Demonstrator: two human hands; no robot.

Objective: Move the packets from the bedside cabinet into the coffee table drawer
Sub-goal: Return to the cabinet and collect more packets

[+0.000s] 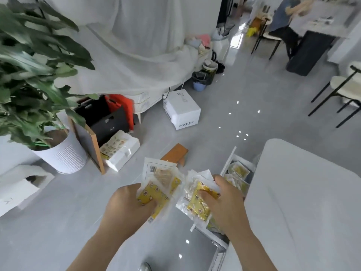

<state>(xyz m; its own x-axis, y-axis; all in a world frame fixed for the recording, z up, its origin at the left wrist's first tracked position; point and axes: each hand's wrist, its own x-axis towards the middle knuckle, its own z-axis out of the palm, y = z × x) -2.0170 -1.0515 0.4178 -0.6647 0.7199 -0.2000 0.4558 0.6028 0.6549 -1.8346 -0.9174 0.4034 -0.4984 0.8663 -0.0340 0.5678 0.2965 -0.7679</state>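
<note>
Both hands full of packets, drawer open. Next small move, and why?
Probably lower the right hand and release its packets into the drawer: it is open, already holds some, and lies right by that hand. The bundle in the left hand can follow.

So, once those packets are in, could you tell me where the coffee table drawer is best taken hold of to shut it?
Probably its white front panel, by the top rim at the far end, coming from the open floor side. The drawer stands pulled out leftward from the coffee table, no handle shows, and the right hand, full of packets, covers the panel's middle.
</note>
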